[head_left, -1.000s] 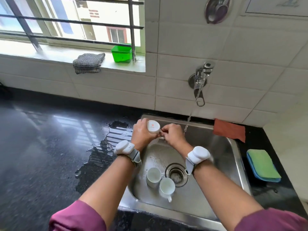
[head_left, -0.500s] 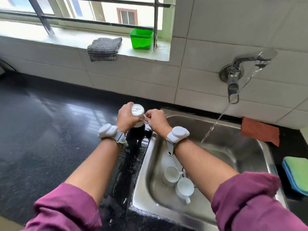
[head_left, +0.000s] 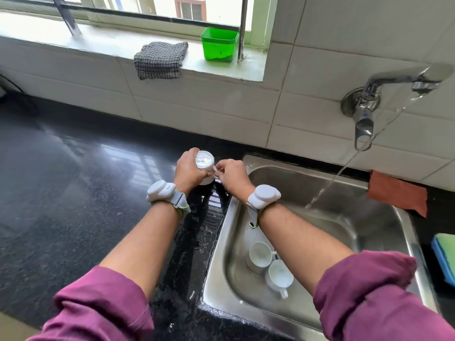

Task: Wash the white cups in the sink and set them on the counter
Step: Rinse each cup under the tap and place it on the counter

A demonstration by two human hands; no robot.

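The white cup point(head_left: 204, 166) is held upside down above the wet black counter point(head_left: 73, 193), just left of the sink point(head_left: 295, 188). A second ago it was held over the sink's far left corner. Its body is gripped by the left hand point(head_left: 188, 172), and its handle is pinched by the right hand point(head_left: 232, 177). Whether its rim touches the counter cannot be told. Two more cups point(head_left: 258, 255) are left in the near part of the sink.

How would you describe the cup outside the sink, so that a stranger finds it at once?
Find the steel sink, then look just left of its far corner, over the black counter. There the left hand and right hand hold a white cup; the other two cups sit inside the sink, untouched.
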